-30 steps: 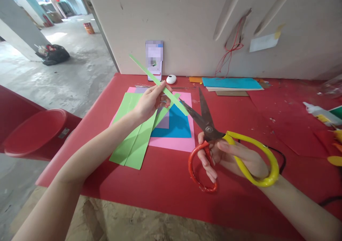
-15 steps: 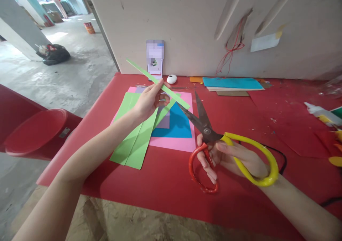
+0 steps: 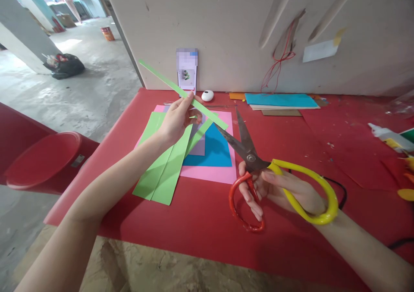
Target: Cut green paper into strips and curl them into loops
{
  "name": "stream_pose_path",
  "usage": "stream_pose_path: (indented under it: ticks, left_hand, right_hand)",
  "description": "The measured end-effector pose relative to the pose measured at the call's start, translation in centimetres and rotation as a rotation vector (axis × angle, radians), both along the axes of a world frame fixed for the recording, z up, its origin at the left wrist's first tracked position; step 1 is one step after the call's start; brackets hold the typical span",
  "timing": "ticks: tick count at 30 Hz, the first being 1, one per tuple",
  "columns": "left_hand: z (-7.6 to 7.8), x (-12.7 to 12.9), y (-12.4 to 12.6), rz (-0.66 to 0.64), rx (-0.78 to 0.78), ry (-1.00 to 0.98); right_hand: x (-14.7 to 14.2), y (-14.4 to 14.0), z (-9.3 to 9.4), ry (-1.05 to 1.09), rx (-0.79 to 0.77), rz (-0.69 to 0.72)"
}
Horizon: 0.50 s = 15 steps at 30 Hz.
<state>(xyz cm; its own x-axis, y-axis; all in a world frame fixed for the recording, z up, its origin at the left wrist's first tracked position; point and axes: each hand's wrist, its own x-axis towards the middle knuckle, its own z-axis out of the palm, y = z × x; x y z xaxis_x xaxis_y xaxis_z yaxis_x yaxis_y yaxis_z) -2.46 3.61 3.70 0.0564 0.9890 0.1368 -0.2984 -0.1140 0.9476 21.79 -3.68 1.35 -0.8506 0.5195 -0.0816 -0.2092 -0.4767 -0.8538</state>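
Your right hand (image 3: 274, 190) grips the large scissors (image 3: 258, 167) through their red and yellow loops, blades parted above the red table (image 3: 200, 214). Beyond, your left hand (image 3: 177, 119) pinches a green paper strip (image 3: 181, 93), held slanted above green, pink and blue sheets (image 3: 210, 154), its lower end near the blade tips.

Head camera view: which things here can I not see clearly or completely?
- Phone against the wall: its screen is blurred.
- Stacked papers: the left hand and green strip cover part of the grey sheet.
- Glue bottle and yellow pieces: cut off by the right edge.
- Right hand: the scissors handles hide some fingers.
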Motion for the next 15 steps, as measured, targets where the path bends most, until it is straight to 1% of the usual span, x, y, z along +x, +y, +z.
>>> stream_pose_path:
  ticks: [7, 10, 15]
  left_hand:
    - [-0.20, 0.06, 0.03, -0.008, -0.021, 0.027]
    - [-0.39, 0.14, -0.09, -0.042, -0.004, 0.061]
    - [-0.69, -0.01, 0.06, -0.103, 0.025, 0.074]
  right_hand:
    - [-0.09, 0.05, 0.22, -0.021, -0.005, -0.015]
    - [-0.19, 0.04, 0.41, -0.025, -0.013, -0.013]
    - [-0.11, 0.09, 0.21, -0.038, 0.034, -0.029]
